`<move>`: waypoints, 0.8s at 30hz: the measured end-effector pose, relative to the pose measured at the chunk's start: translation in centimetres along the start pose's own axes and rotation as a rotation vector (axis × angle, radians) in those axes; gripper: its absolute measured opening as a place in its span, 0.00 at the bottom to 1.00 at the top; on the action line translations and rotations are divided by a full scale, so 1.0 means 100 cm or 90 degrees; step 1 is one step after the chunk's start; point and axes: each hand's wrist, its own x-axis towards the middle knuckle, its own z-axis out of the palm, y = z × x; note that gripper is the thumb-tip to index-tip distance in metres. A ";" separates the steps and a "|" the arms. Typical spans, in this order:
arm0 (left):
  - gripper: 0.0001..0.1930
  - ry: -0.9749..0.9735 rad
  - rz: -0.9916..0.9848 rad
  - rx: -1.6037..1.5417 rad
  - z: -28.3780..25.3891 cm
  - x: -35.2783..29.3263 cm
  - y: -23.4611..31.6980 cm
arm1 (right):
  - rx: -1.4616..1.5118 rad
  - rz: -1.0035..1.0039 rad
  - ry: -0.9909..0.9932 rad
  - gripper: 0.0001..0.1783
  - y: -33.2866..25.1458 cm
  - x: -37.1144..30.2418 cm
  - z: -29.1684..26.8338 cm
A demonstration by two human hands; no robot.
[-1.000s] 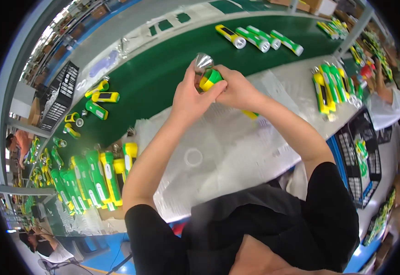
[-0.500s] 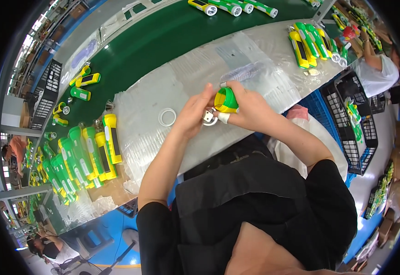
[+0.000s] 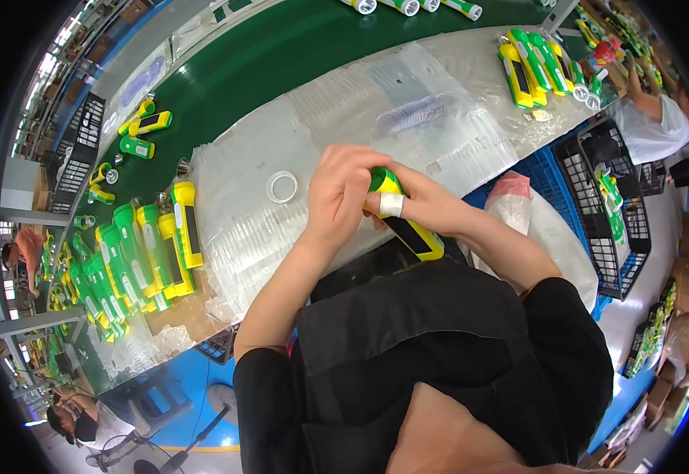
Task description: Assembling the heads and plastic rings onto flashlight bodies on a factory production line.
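A yellow and green flashlight (image 3: 418, 239) with a dark panel along its side is held at the table's near edge, slanting down toward my body. My right hand (image 3: 406, 196), with white tape on a finger, wraps around its upper part. Over the upper end closes my left hand (image 3: 338, 189), its fingers bent round that end and covering it. Any small part under the left palm is hidden. A white ring (image 3: 283, 187) lies flat on the plastic-covered table (image 3: 238, 213), left of my hands.
Several yellow and green flashlights (image 3: 127, 253) stand in rows at the left. More lie on the green belt (image 3: 226, 103) and in a pile (image 3: 534, 67) at the back right. Black crates (image 3: 609, 213) and a white sack (image 3: 546, 229) are to the right. Other people sit at both sides.
The flashlight has turned from its open end facing up to its dark panel showing, lower end toward me. My left hand has moved from beside it onto its upper end; the small white part is now hidden.
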 end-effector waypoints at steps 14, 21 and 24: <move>0.20 -0.051 -0.038 -0.115 0.048 0.029 -0.046 | 0.211 -0.031 0.192 0.22 0.024 -0.002 -0.032; 0.28 -0.088 0.065 0.389 0.053 0.047 -0.104 | 0.183 -0.066 0.226 0.22 0.020 -0.009 -0.042; 0.26 -0.058 0.043 0.320 0.039 0.043 -0.103 | 0.186 -0.083 0.214 0.23 0.016 -0.009 -0.040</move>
